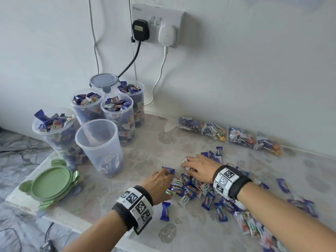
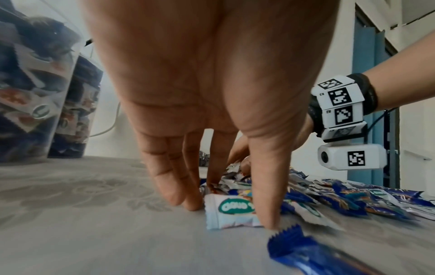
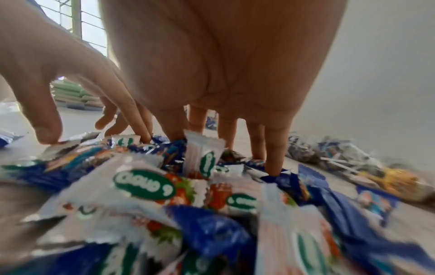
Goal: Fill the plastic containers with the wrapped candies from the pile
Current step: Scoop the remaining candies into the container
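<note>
1. I place both hands on the pile of wrapped candies [image 1: 198, 190], which lies on the counter [image 1: 145, 155] to the right of the containers.
2. My left hand [image 1: 159, 180] has its fingers pointing down at the pile's left edge. The fingertips [image 2: 188, 201] touch the counter and a white-wrapped candy [image 2: 226, 212]. They are parted and enclose nothing yet.
3. My right hand [image 1: 200, 168] has its fingers spread and pressing down into the wrappers at the far side of the pile. It clamps nothing that I can see.
4. I judge the step in hand to be gathering a handful. I should draw the two hands toward each other, so that the candies bunch between the palms before I lift.
5. The target is the nearly empty container [image 1: 100, 148], which stands nearest to the pile. The other open containers [image 1: 87, 104] already look full to the rim.
6. The wrappers look slick. I should cup from below, lift a modest load and release it right over the container mouth to avoid spills.
7. I keep clear of the bagged lollipops [image 1: 229, 133] against the wall.
</note>
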The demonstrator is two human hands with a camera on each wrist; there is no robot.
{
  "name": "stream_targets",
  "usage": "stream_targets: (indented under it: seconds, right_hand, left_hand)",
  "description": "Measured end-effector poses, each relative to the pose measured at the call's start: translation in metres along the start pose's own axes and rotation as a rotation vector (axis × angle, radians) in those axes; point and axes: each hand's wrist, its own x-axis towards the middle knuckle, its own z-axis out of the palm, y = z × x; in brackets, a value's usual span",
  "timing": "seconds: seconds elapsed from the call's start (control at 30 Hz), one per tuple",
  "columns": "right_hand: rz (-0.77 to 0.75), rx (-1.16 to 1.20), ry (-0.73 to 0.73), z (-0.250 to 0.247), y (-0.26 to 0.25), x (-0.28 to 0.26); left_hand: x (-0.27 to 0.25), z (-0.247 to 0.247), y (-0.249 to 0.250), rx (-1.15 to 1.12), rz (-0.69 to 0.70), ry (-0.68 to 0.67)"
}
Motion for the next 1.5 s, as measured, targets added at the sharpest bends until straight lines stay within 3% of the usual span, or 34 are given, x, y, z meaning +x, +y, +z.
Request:
stream_targets:
  seconds: [0.17, 0.37, 0.53, 0.7, 0.8, 1.1, 1.37, 1.5]
  right_hand:
    - [0.034, 0.269, 0.178, -0.002, 0.018, -0.044]
    - [0.316, 0.415, 0.339, 0.012, 0.066, -0.120]
    - [0.567, 0.428, 0.422, 0.040, 0.112, -0.182]
    - [0.919, 0.481, 0.375, 0.083, 0.154, -0.232]
    - [1.034, 0.468, 0.297, 0.098, 0.163, -0.242]
    - [0.893, 0.439, 0.148, 0.090, 0.146, -0.200]
    - [0.572, 0.425, 0.119, 0.063, 0.083, -0.147]
    - [0.506, 0.471, 0.048, 0.058, 0.061, -0.114]
  left_hand:
    - [0.009, -0.007, -0.002, 0.075, 0.015, 0.021]
    - [0.016, -0.016, -0.006, 0.031, 0.043, 0.176]
    - [0.037, -0.015, -0.001, -0.052, 0.056, 0.105]
    - [0.051, -0.004, 0.001, -0.072, 0.024, 0.006]
    - [0.055, 0.002, -0.001, -0.085, 0.007, -0.029]
    - [0.060, 0.003, 0.013, -0.039, -0.044, -0.074]
    - [0.058, 0.001, 0.014, -0.027, -0.063, -0.122]
    - [0.057, 0.001, 0.015, -0.026, -0.054, -0.122]
